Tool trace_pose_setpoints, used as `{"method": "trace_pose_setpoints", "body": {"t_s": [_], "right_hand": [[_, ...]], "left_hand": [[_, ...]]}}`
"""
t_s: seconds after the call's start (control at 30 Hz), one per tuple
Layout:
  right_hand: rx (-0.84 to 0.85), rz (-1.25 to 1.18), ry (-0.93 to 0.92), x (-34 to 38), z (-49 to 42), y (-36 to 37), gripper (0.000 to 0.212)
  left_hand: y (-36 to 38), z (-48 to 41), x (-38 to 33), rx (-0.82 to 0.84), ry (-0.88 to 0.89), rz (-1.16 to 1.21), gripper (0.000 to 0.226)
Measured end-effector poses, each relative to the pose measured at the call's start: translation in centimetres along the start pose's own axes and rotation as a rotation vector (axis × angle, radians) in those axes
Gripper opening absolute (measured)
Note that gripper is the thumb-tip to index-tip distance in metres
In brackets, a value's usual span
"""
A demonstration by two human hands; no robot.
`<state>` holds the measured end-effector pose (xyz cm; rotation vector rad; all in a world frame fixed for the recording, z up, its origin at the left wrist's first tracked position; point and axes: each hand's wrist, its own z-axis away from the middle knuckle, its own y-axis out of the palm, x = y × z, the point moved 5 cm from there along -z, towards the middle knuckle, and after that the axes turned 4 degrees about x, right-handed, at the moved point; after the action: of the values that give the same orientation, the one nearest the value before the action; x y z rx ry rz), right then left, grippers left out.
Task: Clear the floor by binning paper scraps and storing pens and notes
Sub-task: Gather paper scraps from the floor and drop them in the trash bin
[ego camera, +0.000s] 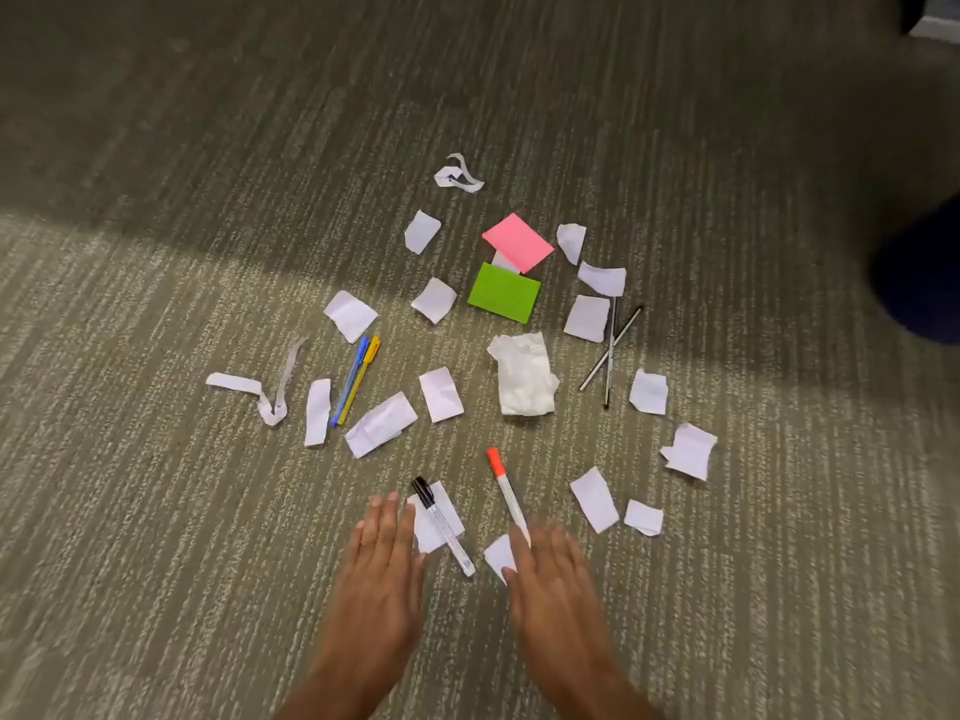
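Both hands flat, fingers spread, holding nothing: left hand (382, 556) beside the black marker (442, 524), right hand (550, 569) seemingly touching the red marker (508, 488).

Bare carpet (208, 537) lies open left; paper scraps (440, 393) and pens (356, 380) crowd ahead.

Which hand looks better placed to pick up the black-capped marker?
Probably the left hand: it lies flat right beside the black-capped marker. The right hand is nearer the red-capped marker.
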<state>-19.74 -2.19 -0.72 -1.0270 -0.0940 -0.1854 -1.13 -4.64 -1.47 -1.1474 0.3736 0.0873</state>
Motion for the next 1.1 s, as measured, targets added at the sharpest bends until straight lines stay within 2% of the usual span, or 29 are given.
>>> {"method": "trace_pose_setpoints", "body": {"t_s": [0.1,0.27,0.33,0.43,0.57,0.77,0.83,0.9,1.0,1.03,1.1], "right_hand": [[0.018,-0.034,-0.052,0.1,-1.2,1.0,0.059],[0.007,0.045,-0.101,0.2,-3.3,1.6,0.058],[-0.003,0.104,-0.115,0.6,-3.8,1.8,0.054],[-0.048,0.106,-0.115,0.8,-4.3,2.1,0.052],[-0.030,0.077,-0.096,1.0,-4.4,2.9,0.060],[-0.028,0.045,-0.072,0.7,-4.4,3.0,0.048],[-0.024,0.026,-0.132,0.7,-4.6,3.3,0.042],[-0.017,-0.031,-0.180,0.5,-4.9,3.9,0.036],[-0.053,-0.280,-0.172,-0.3,-5.2,3.0,0.007],[-0.050,-0.413,-0.136,-0.7,-5.2,2.5,0.005],[-0.002,-0.746,-0.009,-2.0,-5.5,2.0,0.013]], "left_hand": [[1.3,-1.0,0.5,0.034,-0.023,-0.054,0.062],[3.0,-2.1,0.3,0.170,-0.066,-0.133,0.056],[3.2,-2.5,0.4,0.167,-0.046,-0.152,0.055],[3.2,-3.2,0.4,0.128,-0.041,-0.177,0.071],[3.8,-4.5,0.7,0.130,-0.051,-0.177,0.056],[2.8,-5.9,-0.2,0.056,-0.067,-0.050,0.067],[2.6,-6.4,-0.1,0.047,-0.100,-0.065,0.069],[2.7,-7.1,0.3,0.049,-0.133,-0.057,0.064],[2.2,-8.0,1.2,0.036,-0.176,0.066,0.042],[1.9,-8.2,1.6,0.028,-0.202,0.115,0.033],[1.2,-8.6,2.5,0.006,-0.279,0.233,0.017]]}}
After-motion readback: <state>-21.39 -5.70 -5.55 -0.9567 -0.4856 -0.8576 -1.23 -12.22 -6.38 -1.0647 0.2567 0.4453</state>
